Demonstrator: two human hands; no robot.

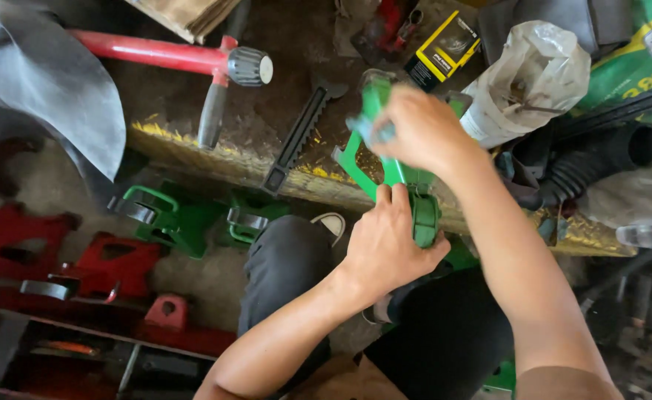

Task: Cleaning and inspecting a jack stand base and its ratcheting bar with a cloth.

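Bare forearms, dark grey trousers (289,259), a white-toed shoe (331,224).

Soft, even daylight falls from above — no hard glare. The right hand (415,130) is smeared with motion blur; corners darken, and the floor beneath lies in shadow.

A small black and yellow box (444,50) lies tilted on the dirty workbench near the top, just left of a crumpled whitish plastic bag (533,74) that stands bulging beside it. At the top right corner sits a green sack (637,70) with yellow print and a small white picture panel. At the top edge, left of centre, lies a stack of brown cardboard (185,15).
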